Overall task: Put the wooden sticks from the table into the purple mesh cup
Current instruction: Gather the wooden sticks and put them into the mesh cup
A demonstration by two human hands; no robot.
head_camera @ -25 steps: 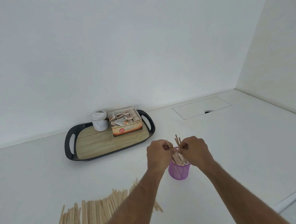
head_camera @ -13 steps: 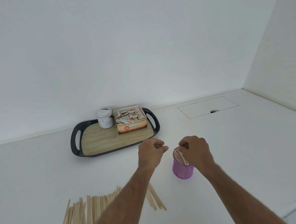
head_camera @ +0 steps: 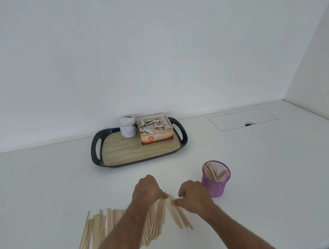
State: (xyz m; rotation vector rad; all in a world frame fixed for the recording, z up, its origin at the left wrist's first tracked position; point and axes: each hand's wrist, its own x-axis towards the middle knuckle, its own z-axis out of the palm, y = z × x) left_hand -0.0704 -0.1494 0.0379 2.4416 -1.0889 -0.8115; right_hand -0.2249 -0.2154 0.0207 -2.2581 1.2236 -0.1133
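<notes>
Many pale wooden sticks (head_camera: pixel 97 229) lie fanned out on the white table at the near left, partly hidden by my forearms. The purple mesh cup (head_camera: pixel 215 187) stands upright to the right of them with several sticks leaning inside. My left hand (head_camera: pixel 147 189) hovers over the far ends of the right-most sticks (head_camera: pixel 177 215), fingers bunched at their tips; whether it grips one is unclear. My right hand (head_camera: pixel 194 197) is just left of the cup, thumb and forefinger apart above the same stick ends.
A black-handled tray (head_camera: pixel 96 148) with a wood-look base sits behind, carrying a white jar (head_camera: pixel 127 127) and an open box of tea sachets (head_camera: pixel 156 133). A rectangular hatch (head_camera: pixel 243 119) with a small hole lies at the back right. Walls close the back and right.
Both hands have left the cup and come down and toward me to the stick pile. The sticks they held now stand in the cup. My head has tilted, shifting the view.
</notes>
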